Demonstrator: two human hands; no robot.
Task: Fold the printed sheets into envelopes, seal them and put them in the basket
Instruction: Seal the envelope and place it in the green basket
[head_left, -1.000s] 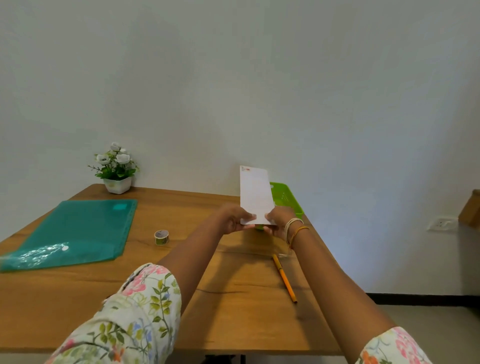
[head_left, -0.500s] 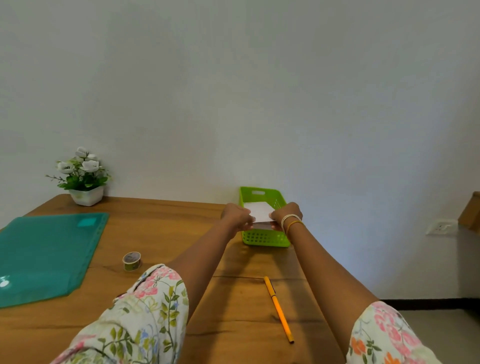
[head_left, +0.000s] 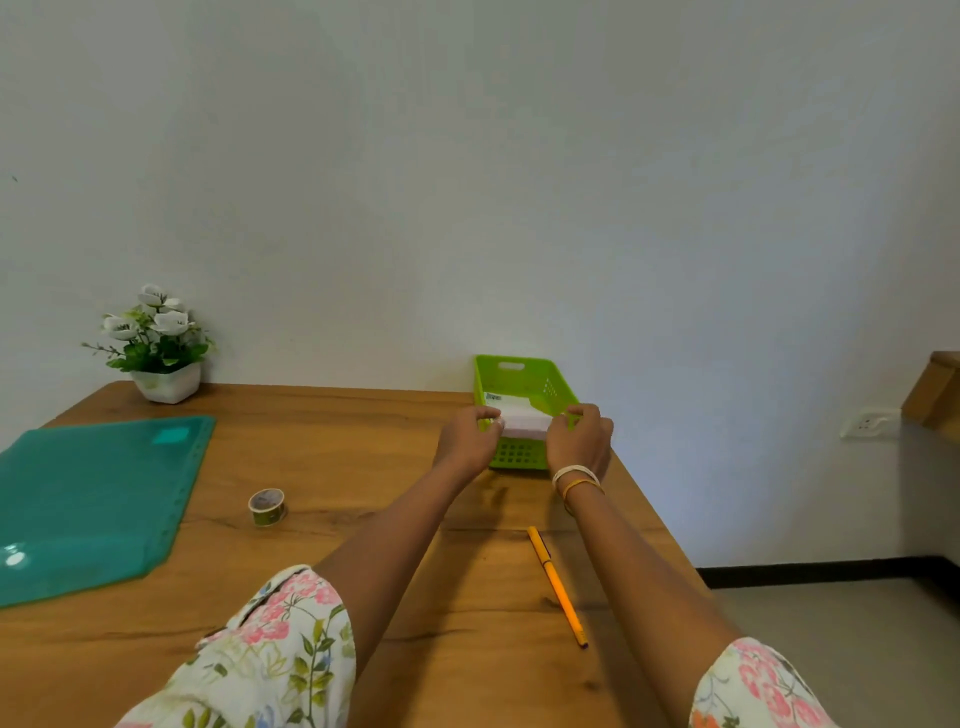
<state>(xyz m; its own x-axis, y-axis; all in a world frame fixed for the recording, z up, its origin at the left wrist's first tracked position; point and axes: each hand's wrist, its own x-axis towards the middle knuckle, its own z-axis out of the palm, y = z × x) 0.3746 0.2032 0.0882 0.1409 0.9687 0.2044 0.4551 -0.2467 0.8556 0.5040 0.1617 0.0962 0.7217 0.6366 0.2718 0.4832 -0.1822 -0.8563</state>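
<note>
Far left: potted white flowers (head_left: 156, 343) at the wall. Teal plastic folder (head_left: 88, 499) flat on the worktop (head_left: 363, 447), left side. Small tape roll (head_left: 267, 507) just right of it. Left hand (head_left: 470, 436) pinches the left end of the white folded envelope (head_left: 523, 420), fingers curled. Envelope sits over the near rim of the green basket (head_left: 524, 376), far right of centre. Right hand (head_left: 581, 439), bangles at the wrist, pinches the right end. Orange pen (head_left: 557, 584) lies near, right.
</note>
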